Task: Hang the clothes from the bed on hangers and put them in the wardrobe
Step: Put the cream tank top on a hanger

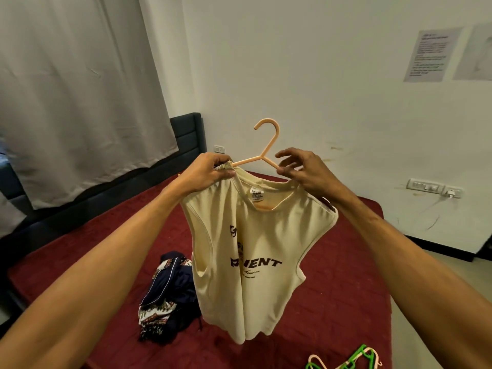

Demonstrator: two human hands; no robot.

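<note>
Above the middle of the bed, the left hand grips the bunched strap of the cream top and the right hand pinches the peach hanger; unseated, that strap may slip and drop the top.

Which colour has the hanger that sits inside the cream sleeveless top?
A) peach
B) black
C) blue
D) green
A: the hanger whose hook stands above the top is peach; the green hangers lie apart on the bed.
</note>
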